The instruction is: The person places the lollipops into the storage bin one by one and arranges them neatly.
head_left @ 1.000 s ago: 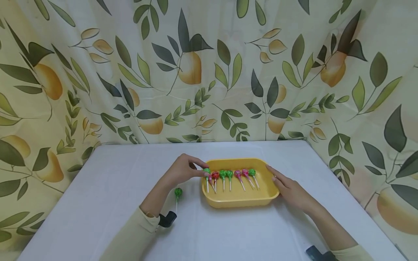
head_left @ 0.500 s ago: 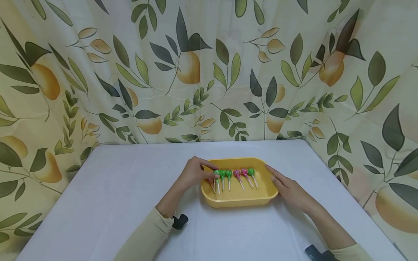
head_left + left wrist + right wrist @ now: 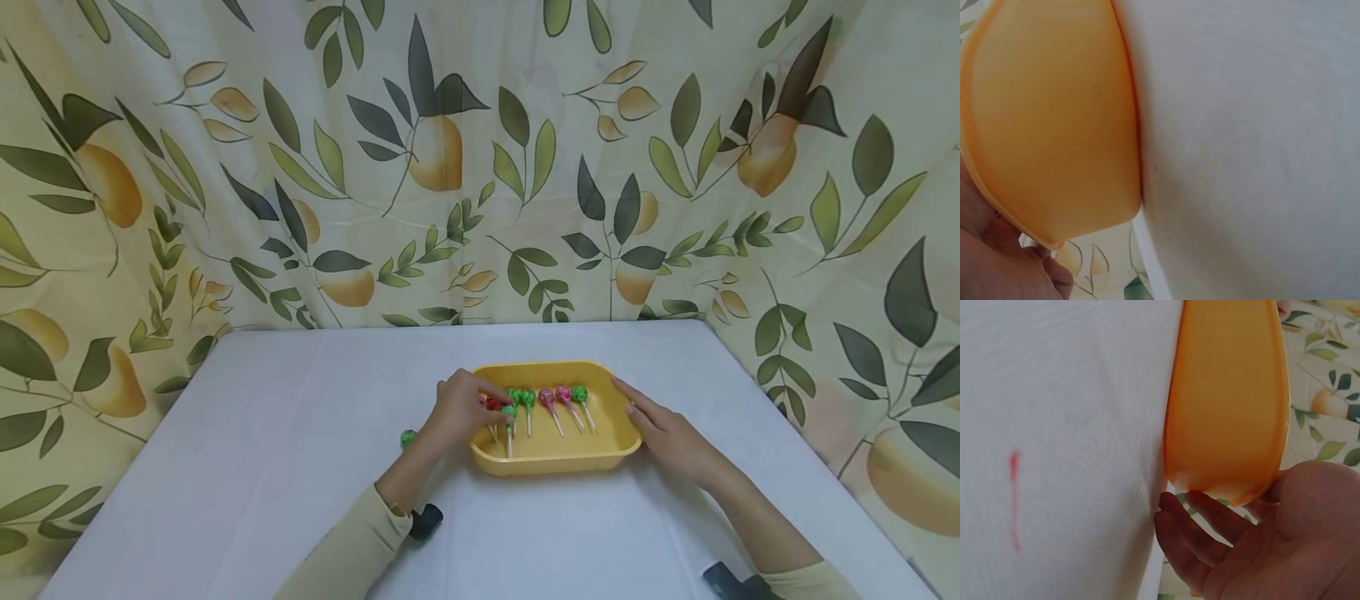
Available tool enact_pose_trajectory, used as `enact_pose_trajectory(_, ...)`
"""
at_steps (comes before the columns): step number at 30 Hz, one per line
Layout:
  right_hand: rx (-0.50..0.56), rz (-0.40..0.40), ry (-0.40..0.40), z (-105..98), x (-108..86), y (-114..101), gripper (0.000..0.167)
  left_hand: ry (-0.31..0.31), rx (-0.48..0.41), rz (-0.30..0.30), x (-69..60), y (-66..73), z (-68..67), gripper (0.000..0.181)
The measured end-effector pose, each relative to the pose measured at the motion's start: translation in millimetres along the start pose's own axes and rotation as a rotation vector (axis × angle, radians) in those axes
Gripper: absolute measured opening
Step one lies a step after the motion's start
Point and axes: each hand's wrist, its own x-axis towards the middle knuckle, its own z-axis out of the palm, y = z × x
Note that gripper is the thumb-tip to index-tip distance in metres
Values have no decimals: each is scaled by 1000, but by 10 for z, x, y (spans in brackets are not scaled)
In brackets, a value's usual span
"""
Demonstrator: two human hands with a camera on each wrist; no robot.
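A yellow tray (image 3: pixel 558 463) stands on the table with a row of lollipops in it. My left hand (image 3: pixel 456 410) reaches over the tray's left end and pinches a green lollipop (image 3: pixel 509 427) between thumb and fingers, stick pointing down. Behind that hand a red lollipop (image 3: pixel 492 403) is partly hidden. Farther right lie a green lollipop (image 3: pixel 528 400), two pink ones (image 3: pixel 547 399) and another green one (image 3: pixel 581 395). My right hand (image 3: pixel 671 437) rests against the tray's right end, its fingers loosely extended along the wall in the right wrist view.
Left of the tray, another green lollipop (image 3: pixel 407 437) lies on the white tablecloth (image 3: pixel 285 417), mostly covered by my left forearm. A patterned curtain (image 3: pixel 480 167) hangs behind the table. In the right wrist view a red mark (image 3: pixel 1014 487) shows on the cloth.
My left hand has moved right and a little nearer, carrying the green lollipop from the row's left end to in front of the other green ones. The right hand stays at the tray's end.
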Motion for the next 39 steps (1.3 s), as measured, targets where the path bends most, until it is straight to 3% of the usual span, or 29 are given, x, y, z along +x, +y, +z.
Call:
enact_pose_trajectory(13,7,-20,7,-6,0,16,57,3,168,-56,-17,29,75,15)
enact_pose_trajectory(39,-8,8,7,-12,6,2,57,-2,250,-40,-3,67,121,17)
